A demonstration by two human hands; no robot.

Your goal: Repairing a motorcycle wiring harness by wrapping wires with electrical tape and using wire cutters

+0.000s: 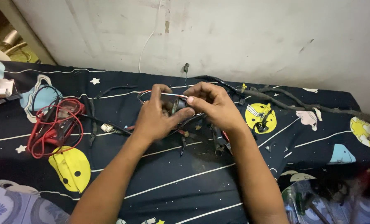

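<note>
In the head view, a small dark plug [177, 105] at the end of a bundle of wires [201, 124] is held up just above the middle of a surface covered with a dark blue patterned cloth [185, 182]. The left hand [156, 118] is closed around the plug from below and the side, while the right hand [216, 105] is pinched together on its upper end, where thin red, white and blue leads [160, 93] loop out toward the wall. The bundle is judged light and limp, its loose ends trailing onto the cloth under the hands; the plug itself looks stiff and small, so it is best gripped by its body, not by the thin leads, which could be pulled out. A thicker taped cable [301, 103] is laid along the back edge to the right. To the left, well apart, a dark meter [62, 114] is wrapped in red test leads [37, 139]. Blurred tools are seen at the lower right corner
</note>
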